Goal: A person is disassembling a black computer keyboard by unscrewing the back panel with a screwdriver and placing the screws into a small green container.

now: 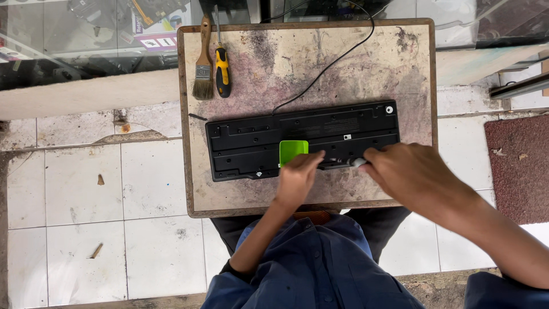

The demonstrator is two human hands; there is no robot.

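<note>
Keyboard (pixel 303 137), black, lies face down across the middle of the worn tabletop (pixel 412 68), long side left to right, its cable (pixel 337 57) running off the far edge.

Head view, only one available. My left hand (pixel 297 177) rests on the near edge of the keyboard, fingers curled together and touching the casing just below a small bright green square piece (pixel 293 152) that sits on the keyboard's back. Cannot tell whether the fingers pinch anything. My right hand (pixel 414 174) comes in from the right, closed around a slim tool (pixel 343 163) with a pale grey handle end; the tool lies along the keyboard's near edge, its tip pointing left toward my left hand. Tip itself is too blurred to identify.

Far left corner of the tabletop: a paintbrush (pixel 203 63) with wooden handle, and just right of it a screwdriver (pixel 222 68) with yellow and black grip, side by side, well apart from both hands. Tiled floor (pixel 114 189) to the left; dark red mat (pixel 517 166) to the right.
</note>
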